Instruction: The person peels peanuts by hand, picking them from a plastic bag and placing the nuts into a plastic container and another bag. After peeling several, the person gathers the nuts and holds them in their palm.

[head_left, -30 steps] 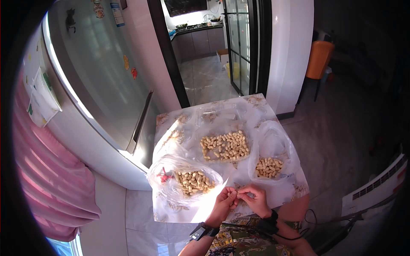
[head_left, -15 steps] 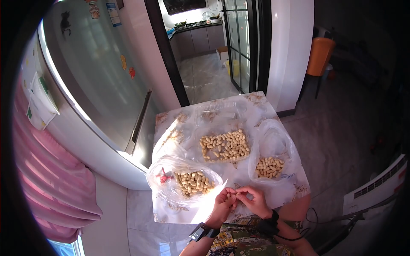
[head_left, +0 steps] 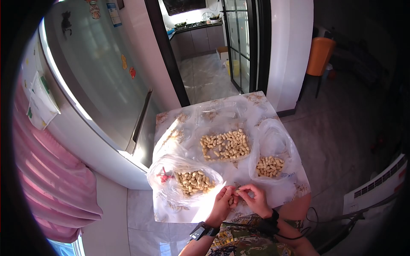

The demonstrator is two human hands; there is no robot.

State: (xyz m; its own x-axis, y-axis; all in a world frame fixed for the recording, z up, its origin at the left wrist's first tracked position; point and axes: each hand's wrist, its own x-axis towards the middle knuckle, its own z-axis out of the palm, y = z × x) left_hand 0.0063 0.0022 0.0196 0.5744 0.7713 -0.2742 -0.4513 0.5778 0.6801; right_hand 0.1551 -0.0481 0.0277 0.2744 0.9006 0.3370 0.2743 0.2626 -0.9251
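My left hand [head_left: 222, 204] is closed at the table's front edge, with peanuts [head_left: 232, 200] partly visible in its curled fingers. Just to its right, my right hand [head_left: 255, 202] pinches a small pale piece that looks like a peanut, close to my left fingertips. An open plastic bag [head_left: 160, 187] of unshelled peanuts [head_left: 194, 182] lies left of my hands. Beyond them stands a clear plastic box [head_left: 208, 160] holding more peanuts [head_left: 226, 144]. To the right is a white plastic bag [head_left: 273, 134] with a smaller heap of peanuts [head_left: 270, 166].
The table [head_left: 294, 187] has a flowered cloth, and a clear lid [head_left: 218, 112] is at its far side. A fridge [head_left: 102, 85] stands close on the left. Ahead, a glass door [head_left: 237, 47] opens to a kitchen; an orange chair [head_left: 320, 55] is at the right.
My right fingertips have drawn slightly apart from my left ones. My left hand has turned a little, showing more of the peanuts in it. The bags and box stay put.
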